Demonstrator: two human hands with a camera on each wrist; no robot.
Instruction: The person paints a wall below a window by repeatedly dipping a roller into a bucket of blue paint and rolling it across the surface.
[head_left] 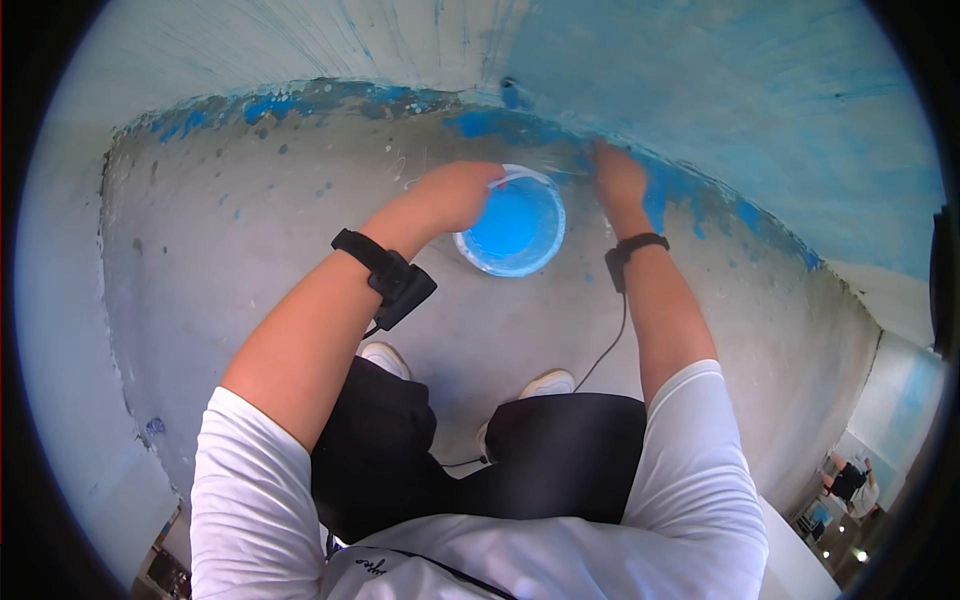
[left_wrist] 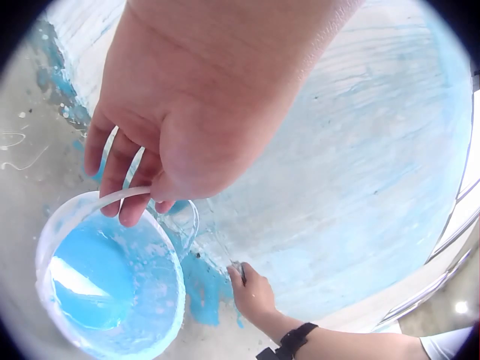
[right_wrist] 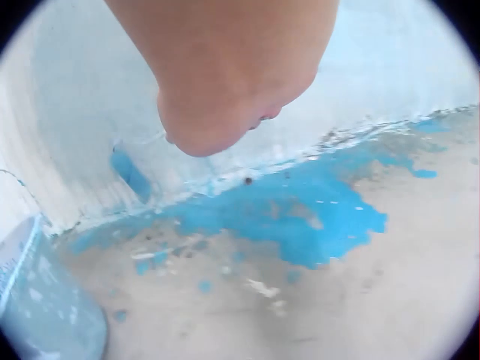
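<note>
My left hand (head_left: 455, 195) holds a translucent plastic bucket by its white handle (left_wrist: 124, 193), the thumb and fingers curled about it. Blue paint (head_left: 505, 225) fills the lower part of the bucket (head_left: 550, 240), which is smeared pale blue inside. My right hand (head_left: 622, 185), to the right of the bucket near the foot of the wall, grips the dark grip of a small paint roller (right_wrist: 130, 176). A thin wire frame joins it to the blue sleeve, which lies against the wall low down. In the right wrist view, the wrist hides most of the fingers.
The wall (head_left: 700, 110) is streaked white and light blue. Along its base, blue paint patches (right_wrist: 322, 217) spread onto the grey concrete floor (head_left: 240, 270). My shoes (head_left: 548, 383) stand behind the bucket, and a cable (head_left: 605, 350) hangs from the right wrist. Another person (head_left: 853, 485) appears far right.
</note>
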